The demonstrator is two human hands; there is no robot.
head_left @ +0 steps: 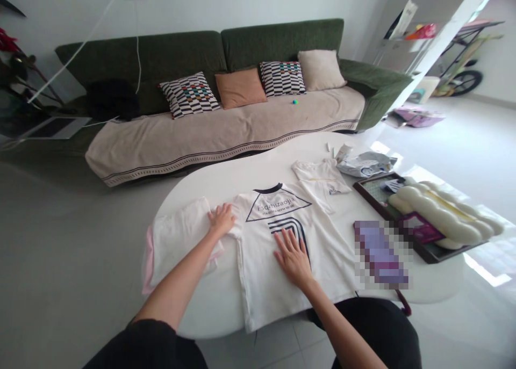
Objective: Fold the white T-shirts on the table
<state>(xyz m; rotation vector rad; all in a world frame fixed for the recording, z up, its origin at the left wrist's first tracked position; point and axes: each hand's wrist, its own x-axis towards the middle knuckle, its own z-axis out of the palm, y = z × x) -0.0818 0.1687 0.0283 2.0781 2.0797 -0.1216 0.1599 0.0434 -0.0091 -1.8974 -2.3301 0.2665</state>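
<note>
A white T-shirt [274,272] with a dark collar and dark printed lettering lies spread on the white table [193,318], its hem hanging over the near edge. My right hand [293,257] rests flat on the shirt's front print, fingers spread. At the shirt's left sleeve is my left hand [221,219], open and palm down, touching both the sleeve and the neighbouring cloth. That cloth is a pile of white and pink clothes [177,245] on the table's left side. Beyond the shirt's right shoulder lies a folded white garment [322,176].
On the right stands a dark-rimmed tray [427,257] holding a puffy cream object [447,213]. A crumpled plastic bag [368,164] lies behind it. A pixelated purple item [381,253] sits beside the shirt. Across the table's far side is a green sofa [282,44] with cushions.
</note>
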